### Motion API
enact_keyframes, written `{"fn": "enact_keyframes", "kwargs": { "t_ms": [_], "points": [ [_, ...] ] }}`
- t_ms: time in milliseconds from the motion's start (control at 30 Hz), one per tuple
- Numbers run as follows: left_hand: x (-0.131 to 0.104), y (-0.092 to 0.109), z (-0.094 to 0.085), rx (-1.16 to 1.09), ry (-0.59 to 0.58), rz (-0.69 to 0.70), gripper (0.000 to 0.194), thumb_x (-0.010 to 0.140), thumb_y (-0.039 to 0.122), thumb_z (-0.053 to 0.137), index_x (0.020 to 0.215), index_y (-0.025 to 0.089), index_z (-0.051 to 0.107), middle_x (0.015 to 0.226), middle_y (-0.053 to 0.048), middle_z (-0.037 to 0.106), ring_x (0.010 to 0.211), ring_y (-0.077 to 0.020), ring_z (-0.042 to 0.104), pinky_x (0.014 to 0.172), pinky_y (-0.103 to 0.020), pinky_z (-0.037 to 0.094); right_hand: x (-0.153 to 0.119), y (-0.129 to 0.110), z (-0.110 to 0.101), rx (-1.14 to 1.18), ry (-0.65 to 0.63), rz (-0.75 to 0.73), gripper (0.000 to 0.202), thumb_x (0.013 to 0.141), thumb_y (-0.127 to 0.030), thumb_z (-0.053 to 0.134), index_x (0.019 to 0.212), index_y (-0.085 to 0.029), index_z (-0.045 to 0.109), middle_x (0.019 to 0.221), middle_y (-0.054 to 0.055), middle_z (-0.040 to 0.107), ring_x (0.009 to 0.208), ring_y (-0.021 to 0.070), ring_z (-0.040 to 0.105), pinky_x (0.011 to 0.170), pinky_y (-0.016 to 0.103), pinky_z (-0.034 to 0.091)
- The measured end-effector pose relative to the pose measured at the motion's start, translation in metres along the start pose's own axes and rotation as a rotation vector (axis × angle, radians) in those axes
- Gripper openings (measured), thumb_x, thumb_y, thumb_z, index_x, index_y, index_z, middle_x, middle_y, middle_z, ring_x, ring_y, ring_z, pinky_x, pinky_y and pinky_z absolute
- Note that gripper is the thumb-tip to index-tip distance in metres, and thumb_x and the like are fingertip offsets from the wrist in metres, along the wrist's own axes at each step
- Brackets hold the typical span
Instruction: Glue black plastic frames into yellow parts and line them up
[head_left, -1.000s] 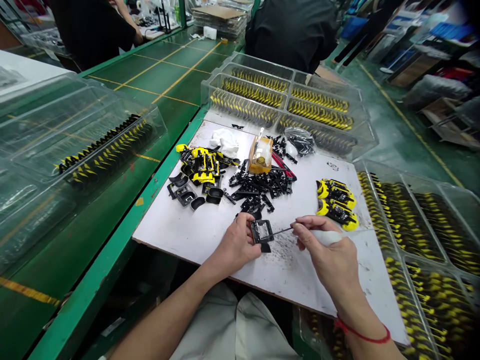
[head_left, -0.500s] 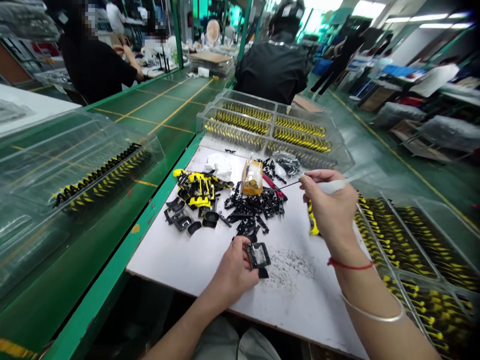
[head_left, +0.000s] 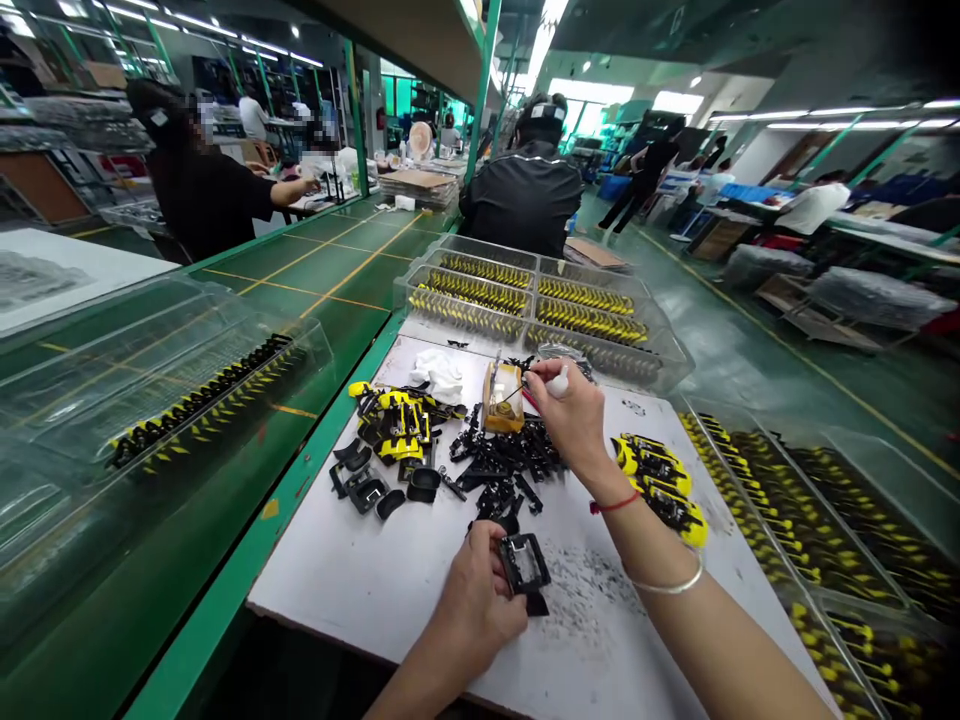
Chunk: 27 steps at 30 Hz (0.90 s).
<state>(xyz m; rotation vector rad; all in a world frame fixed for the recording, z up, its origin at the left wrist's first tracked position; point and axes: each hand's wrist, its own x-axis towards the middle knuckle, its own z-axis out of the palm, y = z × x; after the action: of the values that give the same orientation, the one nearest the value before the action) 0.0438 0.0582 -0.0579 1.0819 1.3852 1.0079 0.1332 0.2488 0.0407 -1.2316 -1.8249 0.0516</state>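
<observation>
My left hand (head_left: 484, 590) is closed on a black square plastic frame (head_left: 525, 563), tilted above the board near its front. A curved black piece (head_left: 538, 604) shows just under that frame. Between the fingers of my right hand (head_left: 574, 415) is a thin dark rod with a white handle (head_left: 558, 382). Its tip is at an amber, open-topped container (head_left: 503, 398); I cannot tell whether it touches what is inside. Small black plastic parts (head_left: 495, 460) lie heaped around the container. Yellow and black assemblies (head_left: 401, 425) are piled to the left, above loose black curved pieces (head_left: 424, 485).
More yellow and black assemblies (head_left: 660, 485) lie right of my forearm. Clear trays of such parts stand behind (head_left: 525, 290), at right (head_left: 810, 520) and at left (head_left: 202, 400). White tissue (head_left: 437, 372) lies on the white board (head_left: 360, 600). Co-workers sit ahead and left.
My right hand has moved left with the white-handled rod, bringing its tip to the amber container. My left hand still holds the black frame. The view has tipped upward.
</observation>
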Motion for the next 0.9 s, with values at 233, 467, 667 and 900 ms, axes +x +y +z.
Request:
{"fn": "enact_keyframes", "kwargs": {
  "t_ms": [233,467,667,900],
  "points": [
    [-0.003,0.007,-0.005,-0.005,-0.010,0.008,0.054,0.058,0.005,0.062,0.107,0.018,0.043,0.078,0.004,0.053,0.055,-0.0074,0.054,0.049,-0.017,0.044,-0.017,0.014,0.011,0.006,-0.221,-0.059,0.014,0.081,-0.025,0.057,0.091,-0.018,0.063,0.086,0.006,0.068,0.078,0.0211,0.062,0.073,0.032,0.046],
    [-0.003,0.009,-0.008,-0.003,-0.045,0.006,0.055,0.059,0.005,0.062,0.109,0.018,0.042,0.078,0.003,0.055,0.058,-0.0093,0.056,0.051,-0.020,0.048,-0.042,-0.009,-0.035,0.172,-0.482,0.169,0.025,0.085,-0.036,0.054,0.103,-0.020,0.061,0.076,0.003,0.066,0.066,0.0175,0.061,0.062,0.029,0.047],
    [-0.016,0.017,-0.012,0.267,-0.002,0.354,0.064,0.067,-0.001,0.050,0.126,0.020,0.040,0.112,-0.009,0.053,0.095,-0.0201,0.058,0.081,-0.035,0.054,-0.091,-0.031,-0.080,0.336,-1.006,0.499,0.035,0.084,-0.042,0.057,0.111,-0.020,0.060,0.059,-0.003,0.058,0.051,0.0123,0.054,0.048,0.023,0.041],
    [-0.023,0.039,-0.010,0.592,0.147,0.705,0.070,0.081,-0.003,0.040,0.143,0.021,0.019,0.122,-0.012,0.053,0.111,-0.0201,0.055,0.092,-0.036,0.052,-0.118,-0.010,-0.102,0.741,-0.805,0.666,0.035,0.078,-0.046,0.064,0.098,-0.020,0.050,0.066,-0.005,0.052,0.050,0.0076,0.048,0.042,0.019,0.034]
  ]
}}
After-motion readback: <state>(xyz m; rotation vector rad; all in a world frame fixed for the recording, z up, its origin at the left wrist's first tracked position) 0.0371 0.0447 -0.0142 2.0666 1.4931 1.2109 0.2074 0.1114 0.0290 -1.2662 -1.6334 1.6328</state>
